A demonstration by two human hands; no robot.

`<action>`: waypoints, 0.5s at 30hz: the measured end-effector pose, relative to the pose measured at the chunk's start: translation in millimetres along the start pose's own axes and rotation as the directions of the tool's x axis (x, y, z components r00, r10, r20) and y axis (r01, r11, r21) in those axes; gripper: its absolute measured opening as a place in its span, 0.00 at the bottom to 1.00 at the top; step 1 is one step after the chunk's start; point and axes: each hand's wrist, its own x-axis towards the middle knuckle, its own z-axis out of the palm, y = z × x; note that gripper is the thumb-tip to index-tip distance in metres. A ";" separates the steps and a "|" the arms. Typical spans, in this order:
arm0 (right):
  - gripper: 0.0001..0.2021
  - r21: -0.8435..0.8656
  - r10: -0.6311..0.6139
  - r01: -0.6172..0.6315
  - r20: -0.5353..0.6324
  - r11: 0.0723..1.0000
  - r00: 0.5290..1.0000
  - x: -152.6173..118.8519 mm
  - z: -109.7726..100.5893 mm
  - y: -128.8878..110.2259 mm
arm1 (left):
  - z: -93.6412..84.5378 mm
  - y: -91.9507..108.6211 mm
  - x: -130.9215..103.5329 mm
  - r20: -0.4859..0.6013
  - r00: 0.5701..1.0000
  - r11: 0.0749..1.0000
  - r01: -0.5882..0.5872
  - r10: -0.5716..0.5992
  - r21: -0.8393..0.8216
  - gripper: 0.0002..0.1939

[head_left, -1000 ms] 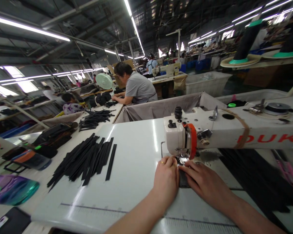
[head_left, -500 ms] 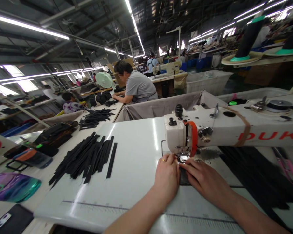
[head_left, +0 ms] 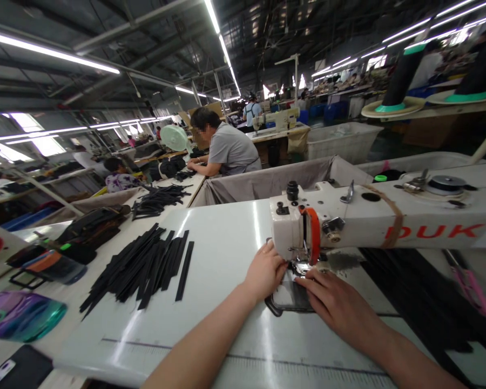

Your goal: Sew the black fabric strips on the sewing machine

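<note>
My left hand [head_left: 265, 271] is closed just left of the sewing machine's [head_left: 287, 224] needle area, its fingers curled by the presser foot [head_left: 302, 268]. Whatever it pinches is too small and covered to name. My right hand [head_left: 334, 294] rests at the right front of the foot, fingers pressed together and pointing left; what they hold, if anything, is hidden. Between the hands, the dark-edged metal plate [head_left: 287, 296] on the machine bed shows. Under the machine arm to the right lie long black strips [head_left: 413, 297].
A pile of short black strips [head_left: 133, 267] lies on the left of the white table [head_left: 210, 324]. Pink-handled scissors [head_left: 472, 286] are at the right. A phone [head_left: 22, 367] and a purple-teal container [head_left: 22, 316] stand left. A co-worker [head_left: 233, 146] sits beyond a cloth-lined bin [head_left: 263, 181].
My left hand has moved left and slightly up, away from the right hand, uncovering the metal plate between them. My right hand stays by the presser foot. The view has shifted slightly.
</note>
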 end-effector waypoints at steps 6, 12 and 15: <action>0.15 0.012 -0.006 0.006 0.002 1.000 1.000 0.1 -1.3 -2.0 | -17.7 5.4 -14.6 0.024 0.978 0.962 0.201 -0.209 0.185 0.11; 0.19 0.154 -0.036 0.028 0.051 0.988 0.998 0.8 -9.6 -5.8 | -3.2 40.3 -46.4 0.008 0.992 0.983 0.126 -0.126 -0.132 0.11; 0.18 0.160 -0.016 0.010 0.031 0.987 0.999 -0.5 -11.7 -5.3 | 0.3 39.9 -48.9 -0.034 0.998 0.985 0.049 -0.055 -0.166 0.10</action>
